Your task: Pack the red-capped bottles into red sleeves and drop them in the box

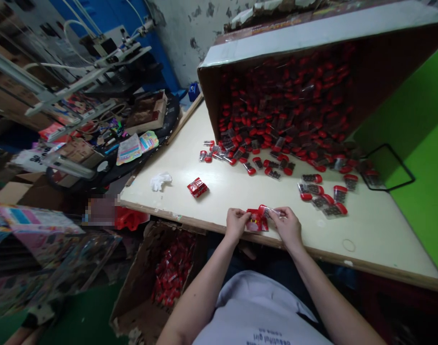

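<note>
My left hand [236, 223] pinches the left side of a small red printed packet [253, 221] at the table's front edge. In my right hand [287, 225] is a small clear bottle with a red cap [267, 211], dark pellets inside, its capped end lying over the packet's right part. Whether the bottle is inside the packet or only on top, I cannot tell. A small stack of red packets [197, 187] lies to the left on the table.
A large cardboard box [208, 91] on its side spills many red-capped bottles [276, 129] onto the table [219, 201]. Crumpled tissue [161, 181] and a rubber band [348, 245] lie there too. Below left, a carton [132, 287] holds red packets. A black wire frame [401, 165] stands right.
</note>
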`<act>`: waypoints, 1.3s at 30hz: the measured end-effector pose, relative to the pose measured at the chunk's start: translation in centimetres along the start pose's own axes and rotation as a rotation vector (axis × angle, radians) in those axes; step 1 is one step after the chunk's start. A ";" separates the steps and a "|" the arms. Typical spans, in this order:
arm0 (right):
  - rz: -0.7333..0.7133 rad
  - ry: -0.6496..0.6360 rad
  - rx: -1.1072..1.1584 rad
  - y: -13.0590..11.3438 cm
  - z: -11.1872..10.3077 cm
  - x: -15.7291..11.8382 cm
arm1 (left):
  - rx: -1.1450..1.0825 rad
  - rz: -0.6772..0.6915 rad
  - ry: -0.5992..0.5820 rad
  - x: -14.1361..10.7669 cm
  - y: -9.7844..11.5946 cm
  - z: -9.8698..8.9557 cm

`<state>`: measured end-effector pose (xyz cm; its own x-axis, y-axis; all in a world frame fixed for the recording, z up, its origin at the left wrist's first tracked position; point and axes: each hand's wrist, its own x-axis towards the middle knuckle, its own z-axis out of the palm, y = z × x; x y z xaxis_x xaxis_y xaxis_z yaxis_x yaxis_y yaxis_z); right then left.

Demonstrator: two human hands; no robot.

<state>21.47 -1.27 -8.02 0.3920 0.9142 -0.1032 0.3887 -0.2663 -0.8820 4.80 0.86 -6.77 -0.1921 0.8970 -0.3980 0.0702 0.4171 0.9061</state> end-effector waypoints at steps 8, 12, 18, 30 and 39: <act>-0.034 -0.079 -0.115 0.4 1.1 0.4 | -0.228 -0.129 -0.016 -0.8 0.4 -2.4; -0.031 -0.023 -0.038 0.9 0.1 0.5 | -0.285 -0.190 -0.075 -1.1 0.8 -1.1; 0.062 0.046 0.078 1.5 -2.3 0.6 | -0.285 -0.182 -0.102 -0.9 0.5 1.2; 0.010 0.011 0.088 0.6 -1.5 0.3 | 0.234 0.055 -0.037 0.1 -0.3 1.4; 0.014 -0.048 -0.041 1.2 0.2 0.1 | 0.178 0.032 0.045 0.0 0.2 -1.1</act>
<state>21.82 -1.39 -9.19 0.3578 0.9235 -0.1380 0.4178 -0.2905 -0.8609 3.71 0.74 -6.43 -0.2302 0.9046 -0.3587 0.2483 0.4110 0.8772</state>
